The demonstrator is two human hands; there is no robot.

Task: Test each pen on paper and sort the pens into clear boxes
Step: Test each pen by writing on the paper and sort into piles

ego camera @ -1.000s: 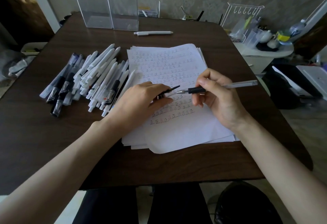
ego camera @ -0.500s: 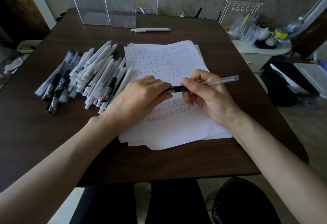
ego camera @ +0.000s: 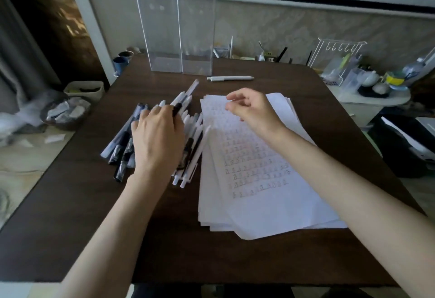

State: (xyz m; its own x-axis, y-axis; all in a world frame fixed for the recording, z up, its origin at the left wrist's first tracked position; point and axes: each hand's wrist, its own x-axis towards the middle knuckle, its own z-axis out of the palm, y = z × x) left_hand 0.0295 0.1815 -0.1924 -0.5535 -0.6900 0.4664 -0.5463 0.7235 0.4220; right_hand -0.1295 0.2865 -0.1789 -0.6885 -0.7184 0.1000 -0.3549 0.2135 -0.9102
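Observation:
A heap of white and clear pens (ego camera: 191,156) lies on the left of the dark table (ego camera: 94,215). My left hand (ego camera: 157,137) is over that heap, its fingers curled round a clear pen with a black grip (ego camera: 188,91) that points toward the far side. My right hand (ego camera: 254,109) hovers over the top of the paper stack (ego camera: 259,191) with fingers loosely curled, holding nothing. The sheets carry rows of small test marks. Two tall clear boxes (ego camera: 162,27) (ego camera: 197,27) stand side by side at the table's far edge. Their insides look bare.
A single white pen (ego camera: 230,78) lies apart, just in front of the boxes. Right of the table a low white stand (ego camera: 376,100) carries cups and a wire rack (ego camera: 339,50). Bins with scraps (ego camera: 66,111) sit on the floor at the left.
The two hands were joined on the clear pen over the paper. The pen is now in my left hand, over the heap; my right hand has let go and lifted toward the paper's top.

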